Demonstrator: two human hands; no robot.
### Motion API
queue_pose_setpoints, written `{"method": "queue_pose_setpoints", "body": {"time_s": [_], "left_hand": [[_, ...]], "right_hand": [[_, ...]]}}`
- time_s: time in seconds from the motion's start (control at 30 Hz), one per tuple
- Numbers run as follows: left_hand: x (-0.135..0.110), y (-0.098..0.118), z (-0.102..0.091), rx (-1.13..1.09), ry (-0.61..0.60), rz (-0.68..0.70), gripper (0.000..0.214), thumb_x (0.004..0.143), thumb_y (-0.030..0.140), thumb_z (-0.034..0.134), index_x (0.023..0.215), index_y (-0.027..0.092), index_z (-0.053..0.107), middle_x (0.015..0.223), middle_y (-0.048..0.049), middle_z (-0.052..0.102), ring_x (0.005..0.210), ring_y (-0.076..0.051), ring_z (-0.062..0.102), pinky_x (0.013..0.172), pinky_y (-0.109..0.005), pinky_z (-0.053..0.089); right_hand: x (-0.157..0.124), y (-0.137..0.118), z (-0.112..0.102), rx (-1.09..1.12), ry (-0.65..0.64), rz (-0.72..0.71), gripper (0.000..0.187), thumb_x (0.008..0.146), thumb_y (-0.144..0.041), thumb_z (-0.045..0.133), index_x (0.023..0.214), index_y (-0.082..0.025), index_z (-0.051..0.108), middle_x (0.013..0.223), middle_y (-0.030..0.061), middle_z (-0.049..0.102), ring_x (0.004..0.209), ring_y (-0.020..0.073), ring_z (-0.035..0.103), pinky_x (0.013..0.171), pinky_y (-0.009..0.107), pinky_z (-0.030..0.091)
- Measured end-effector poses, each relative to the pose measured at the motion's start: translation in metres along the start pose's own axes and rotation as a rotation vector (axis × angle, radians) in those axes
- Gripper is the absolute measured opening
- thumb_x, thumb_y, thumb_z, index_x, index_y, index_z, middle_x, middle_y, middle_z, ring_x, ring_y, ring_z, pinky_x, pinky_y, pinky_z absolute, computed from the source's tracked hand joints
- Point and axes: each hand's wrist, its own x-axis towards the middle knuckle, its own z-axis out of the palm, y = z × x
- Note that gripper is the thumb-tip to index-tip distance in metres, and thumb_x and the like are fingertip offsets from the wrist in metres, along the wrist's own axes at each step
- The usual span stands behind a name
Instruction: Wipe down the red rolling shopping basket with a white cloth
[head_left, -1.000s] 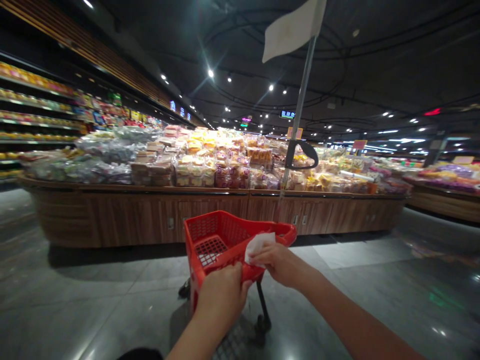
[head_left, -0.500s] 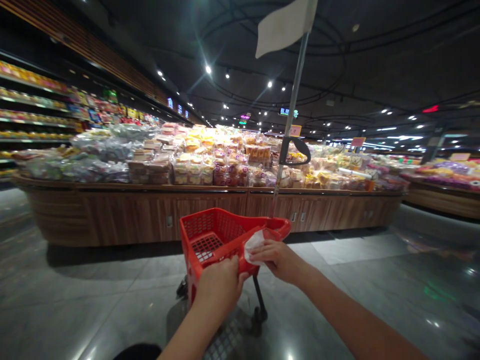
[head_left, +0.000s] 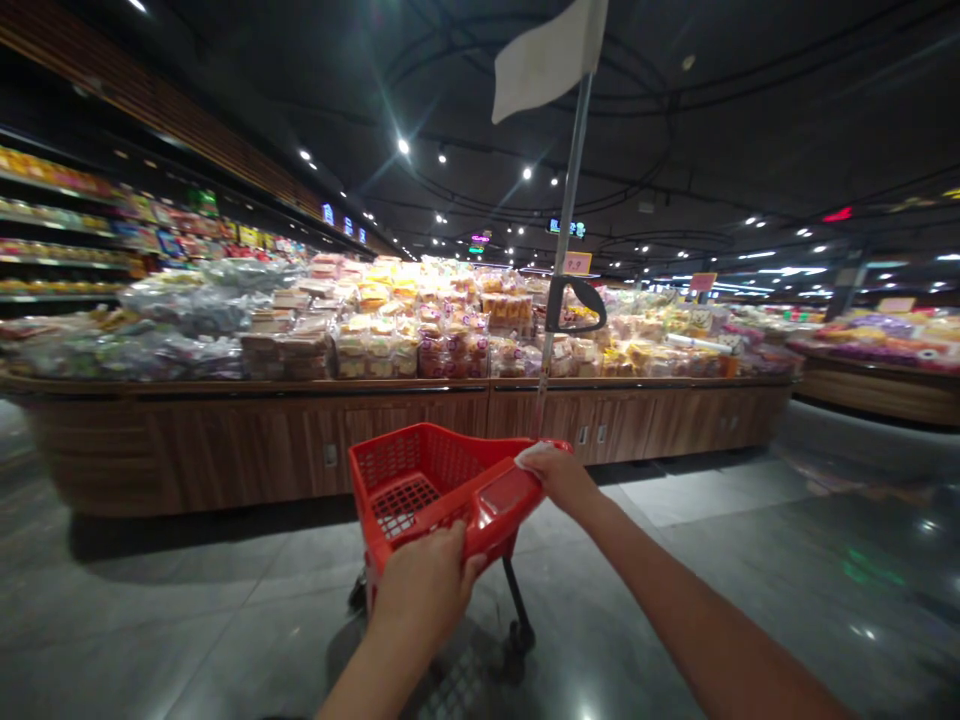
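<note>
The left hand (head_left: 424, 590) is curled around the handle (head_left: 504, 495) of the red cart (head_left: 371, 500). The right hand (head_left: 559, 477) pinches a white wipe (head_left: 532, 456) against the handle, farther along. The basket (head_left: 457, 460) is just past the left hand.

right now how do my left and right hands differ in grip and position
The left hand grips the red shopping cart handle directly; the right hand holds a white tissue. The left hand sits lower in the picture, the right hand higher. Both are ungloved and at the handle.
</note>
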Motion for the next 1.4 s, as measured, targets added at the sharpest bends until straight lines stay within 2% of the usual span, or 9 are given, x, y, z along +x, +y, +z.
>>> {"method": "queue_pose_setpoints", "body": {"time_s": [0.1,0.3,0.47,0.63,0.8,1.0,1.17,1.27,1.4], "left_hand": [[0.001,0.0,-0.002,-0.004,0.0,0.001,0.03,0.082,0.038,0.046,0.104,0.021,0.059,0.096,-0.0086,0.069,0.087,-0.026,0.065,0.073,-0.036,0.045],[0.001,-0.007,0.0,-0.03,-0.003,0.012,0.038,0.082,0.039,0.046,0.114,0.022,0.055,0.103,-0.0083,0.068,0.092,-0.025,0.063,0.077,-0.036,0.044],[0.002,-0.013,0.0,-0.027,0.001,0.019,0.037,0.082,0.043,0.044,0.113,0.025,0.057,0.1,-0.0071,0.069,0.09,-0.025,0.064,0.076,-0.037,0.045],[0.003,-0.016,-0.006,-0.01,-0.011,0.032,0.041,0.081,0.041,0.045,0.116,0.024,0.057,0.1,-0.0074,0.07,0.091,-0.027,0.064,0.076,-0.038,0.046],[0.004,-0.027,-0.004,-0.015,0.014,0.059,0.044,0.081,0.039,0.044,0.12,0.022,0.054,0.113,-0.0072,0.065,0.101,-0.027,0.06,0.082,-0.039,0.045],[0.006,-0.047,0.0,-0.045,0.008,0.07,0.042,0.079,0.042,0.046,0.117,0.026,0.057,0.105,-0.0051,0.068,0.096,-0.025,0.062,0.08,-0.036,0.045],[0.02,-0.019,-0.007,0.006,0.152,0.113,0.061,0.077,0.055,0.048,0.125,0.016,0.049,0.136,-0.0112,0.046,0.123,-0.026,0.043,0.1,-0.038,0.036],[0.036,0.01,-0.002,0.009,0.242,0.098,0.065,0.085,0.057,0.033,0.128,0.01,0.045,0.136,-0.0153,0.045,0.124,-0.026,0.042,0.101,-0.038,0.034],[0.048,0.024,0.012,0.06,0.193,0.046,0.069,0.084,0.06,0.031,0.122,0.006,0.049,0.118,-0.0196,0.058,0.108,-0.033,0.053,0.087,-0.043,0.043]], "right_hand": [[-0.007,0.016,0.002,-0.002,0.023,0.049,0.029,0.081,-0.008,0.048,0.087,-0.021,0.073,0.088,0.003,0.073,0.082,0.0168,0.065,0.076,0.026,0.049],[-0.028,0.013,0.017,0.041,0.147,0.007,0.047,0.076,0.0,0.043,0.11,-0.023,0.066,0.112,0.0057,0.066,0.107,0.0201,0.058,0.095,0.039,0.043],[-0.035,0.016,0.019,0.01,0.206,0.116,0.038,0.079,-0.004,0.044,0.104,-0.02,0.069,0.104,0.0083,0.069,0.099,0.0225,0.062,0.091,0.042,0.047],[-0.045,0.008,0.024,0.092,0.241,0.031,0.046,0.077,-0.001,0.044,0.112,-0.023,0.064,0.113,0.0042,0.065,0.109,0.0198,0.057,0.099,0.04,0.041],[-0.051,0.016,0.03,0.076,0.357,0.138,0.046,0.074,0.0,0.047,0.108,-0.024,0.066,0.11,0.0058,0.067,0.106,0.0223,0.058,0.097,0.045,0.041],[-0.058,-0.016,0.05,0.263,0.558,0.134,0.035,0.081,-0.007,0.049,0.106,-0.024,0.066,0.105,0.005,0.067,0.104,0.0198,0.057,0.094,0.04,0.044],[-0.065,-0.048,0.069,0.431,0.709,0.092,0.032,0.08,-0.004,0.049,0.095,-0.025,0.066,0.1,0.0028,0.065,0.103,0.0187,0.055,0.096,0.041,0.042],[-0.067,-0.057,0.077,0.453,0.739,0.079,0.032,0.08,-0.005,0.05,0.098,-0.025,0.066,0.102,0.0033,0.064,0.104,0.0192,0.054,0.096,0.042,0.042],[-0.073,-0.052,0.08,0.401,0.709,0.057,0.031,0.085,-0.01,0.049,0.106,-0.026,0.065,0.106,0.0049,0.064,0.106,0.0195,0.054,0.096,0.041,0.043]]}}
